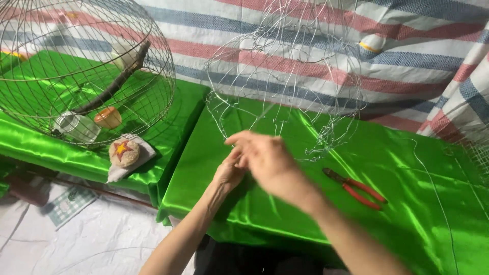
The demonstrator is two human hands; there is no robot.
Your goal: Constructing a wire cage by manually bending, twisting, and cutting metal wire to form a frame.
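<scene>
A half-built frame of thin silver wire (285, 76) stands on the bright green cloth (407, 203) in front of me. My right hand (267, 160) reaches across to the frame's lower left edge, fingers together and blurred. My left hand (229, 173) sits just under and behind it, partly hidden, fingers pinched near the same low wires. Whether either hand grips a wire is unclear. Red-handled pliers (356, 188) lie on the cloth to the right of my hands.
A finished round wire cage (86, 66) with a perch, a small metal cup and an orange cup stands at left. Beside it lies a round pad with a star (124, 152). A striped tarp (407, 46) hangs behind. A loose wire (438, 198) trails on the right.
</scene>
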